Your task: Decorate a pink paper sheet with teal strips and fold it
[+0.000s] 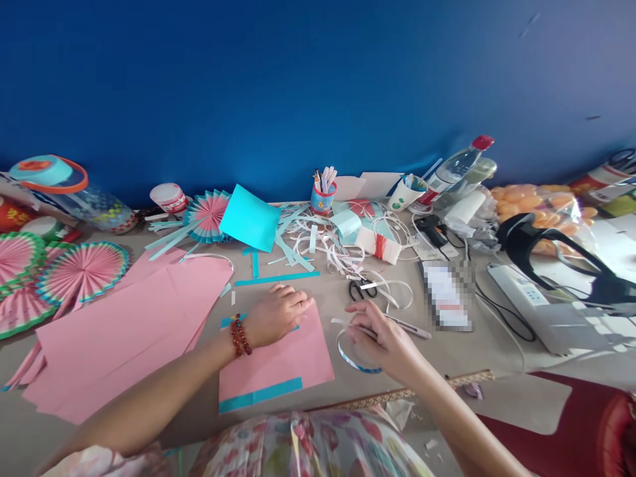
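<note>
My left hand (281, 316), with a beaded bracelet at the wrist, lies palm down on a pink paper sheet (313, 351), fingers stretched and slightly bent. Along the sheet's front edge runs a blue strip (261, 395); another blue strip near its back edge is partly covered by the hand. Just to the right, my right hand (380, 334) is closed, thumb and fingers around a narrow curled white-and-blue strip (342, 354). Its hold on the strip is partly hidden by the fingers. A utility knife (410, 327) and black-handled scissors (362, 289) lie beyond it.
Large pink sheets (134, 324) and folded paper fans (83, 273) cover the left. Behind are a blue sheet (251, 217), tangled paper strips (322, 245) and a pen cup (323, 197). A phone (447, 298), power strip (527, 291) and bottle (454, 169) stand or lie right.
</note>
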`<state>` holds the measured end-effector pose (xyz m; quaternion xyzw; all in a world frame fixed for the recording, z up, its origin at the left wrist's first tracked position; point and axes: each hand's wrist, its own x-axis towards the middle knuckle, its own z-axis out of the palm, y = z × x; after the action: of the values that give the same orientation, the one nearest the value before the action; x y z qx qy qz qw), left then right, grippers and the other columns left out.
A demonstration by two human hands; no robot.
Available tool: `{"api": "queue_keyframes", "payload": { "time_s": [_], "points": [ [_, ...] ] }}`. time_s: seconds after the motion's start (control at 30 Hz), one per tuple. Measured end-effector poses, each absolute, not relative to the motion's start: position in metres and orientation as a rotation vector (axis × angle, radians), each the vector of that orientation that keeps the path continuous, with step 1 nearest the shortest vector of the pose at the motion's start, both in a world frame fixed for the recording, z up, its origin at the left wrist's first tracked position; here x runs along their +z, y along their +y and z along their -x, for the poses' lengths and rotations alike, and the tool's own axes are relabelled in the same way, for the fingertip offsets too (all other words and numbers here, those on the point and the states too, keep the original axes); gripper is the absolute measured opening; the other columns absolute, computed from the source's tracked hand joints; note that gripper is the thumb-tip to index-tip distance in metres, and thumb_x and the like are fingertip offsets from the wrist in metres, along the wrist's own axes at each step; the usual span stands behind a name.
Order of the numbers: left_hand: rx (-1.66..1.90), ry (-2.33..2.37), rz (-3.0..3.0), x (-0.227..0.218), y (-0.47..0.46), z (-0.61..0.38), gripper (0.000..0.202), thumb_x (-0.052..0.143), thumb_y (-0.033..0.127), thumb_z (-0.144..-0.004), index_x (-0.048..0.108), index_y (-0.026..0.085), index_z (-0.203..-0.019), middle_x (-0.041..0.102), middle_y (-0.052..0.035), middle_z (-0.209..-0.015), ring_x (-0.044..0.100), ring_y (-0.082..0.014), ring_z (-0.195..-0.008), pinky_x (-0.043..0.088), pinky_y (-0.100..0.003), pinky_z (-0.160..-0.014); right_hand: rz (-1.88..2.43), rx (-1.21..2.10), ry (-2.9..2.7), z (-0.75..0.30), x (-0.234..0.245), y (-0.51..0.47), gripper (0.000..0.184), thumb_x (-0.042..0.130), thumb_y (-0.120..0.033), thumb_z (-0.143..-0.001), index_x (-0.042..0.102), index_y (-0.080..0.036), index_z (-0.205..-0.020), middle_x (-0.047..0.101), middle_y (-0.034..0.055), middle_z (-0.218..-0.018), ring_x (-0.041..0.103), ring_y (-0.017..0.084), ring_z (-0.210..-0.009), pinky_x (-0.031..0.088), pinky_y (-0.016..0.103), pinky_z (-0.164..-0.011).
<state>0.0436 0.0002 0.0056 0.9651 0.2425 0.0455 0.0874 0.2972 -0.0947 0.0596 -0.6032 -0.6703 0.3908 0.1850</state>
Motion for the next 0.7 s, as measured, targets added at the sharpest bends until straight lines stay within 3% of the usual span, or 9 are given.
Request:
{"api": "queue_keyframes", "payload": {
  "time_s": [0.1,0.23,0.37,0.53,0.7],
  "points": [
    [0.315,0.742,-2.607,0.018,0.002,-0.039,0.034,0.042,0.021,-0.098,0.055,0.022,-0.129,0.063,-0.0049,-0.111,0.055,-0.018,-0.104,0.039,-0.036,-0.096,1.667,1.048,-1.919,-0.295,0.066,-0.103,0.022,0.047,-0.04,-0.096,0.046,-0.025,-0.112,0.07,0.0011,-0.09,0.065,0.015,-0.078,0.047,0.026,-0.074],
    [0.565,0.902,-2.022,0.042,-0.017,-0.036,0.026,0.043,0.032,-0.099,0.065,0.02,-0.106,0.064,-0.0043,-0.105,0.059,-0.0166,-0.098,0.046,-0.029,-0.087,1.536,0.987,-1.994,-0.29,0.066,-0.108,0.018,0.051,-0.038,-0.096,0.05,-0.024,-0.106,0.069,0.0067,-0.109,0.069,0.015,-0.086,0.05,0.025,-0.075],
    [0.458,0.866,-1.619,0.052,-0.046,-0.04,0.027,0.055,0.042,-0.093,0.065,0.02,-0.106,0.065,-0.004,-0.103,0.06,-0.0157,-0.091,0.048,-0.026,-0.079,1.398,0.976,-2.068,-0.283,0.067,-0.11,0.016,0.052,-0.034,-0.097,0.05,-0.023,-0.109,0.071,0.0057,-0.104,0.07,0.015,-0.091,0.051,0.022,-0.073],
    [0.456,0.84,-1.252,0.041,-0.067,-0.049,0.028,0.068,0.043,-0.082,0.062,0.016,-0.086,0.059,0.0,-0.081,0.052,-0.0115,-0.074,0.044,-0.024,-0.069,1.331,0.88,-2.145,-0.278,0.069,-0.111,0.014,0.052,-0.033,-0.097,0.052,-0.022,-0.105,0.073,0.0082,-0.101,0.071,0.017,-0.09,0.051,0.024,-0.073],
    [0.52,0.834,-1.21,0.046,-0.073,-0.052,0.027,0.066,0.041,-0.083,0.057,0.016,-0.08,0.053,0.0011,-0.076,0.048,-0.011,-0.072,0.042,-0.024,-0.068,1.416,0.925,-2.122,-0.279,0.069,-0.116,0.019,0.054,-0.036,-0.095,0.055,-0.022,-0.108,0.074,0.0078,-0.097,0.07,0.017,-0.077,0.049,0.024,-0.066]
  ]
}}
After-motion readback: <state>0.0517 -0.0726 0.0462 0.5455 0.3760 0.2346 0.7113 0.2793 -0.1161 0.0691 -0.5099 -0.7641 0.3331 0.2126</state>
